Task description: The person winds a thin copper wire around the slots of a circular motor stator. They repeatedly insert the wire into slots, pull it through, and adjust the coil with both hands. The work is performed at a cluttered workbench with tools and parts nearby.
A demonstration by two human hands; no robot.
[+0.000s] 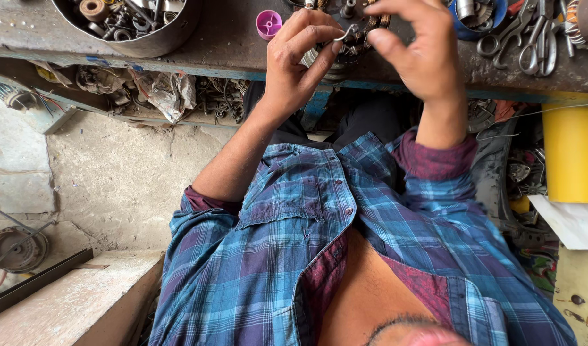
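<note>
We see one worn grey workbench (243,48); on it, one round metal bowl of parts (137,25), one dark wound motor part (348,38), one small pink plastic cap (268,23). Over the motor part, our left hand (300,61) and right hand (412,54) each pinch one thin bent wire (347,32).

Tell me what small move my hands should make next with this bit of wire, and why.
Probably ease the wire down toward the motor part on the workbench. The left hand pinches its bent end and the right hand hovers close, directly above that part.
</note>
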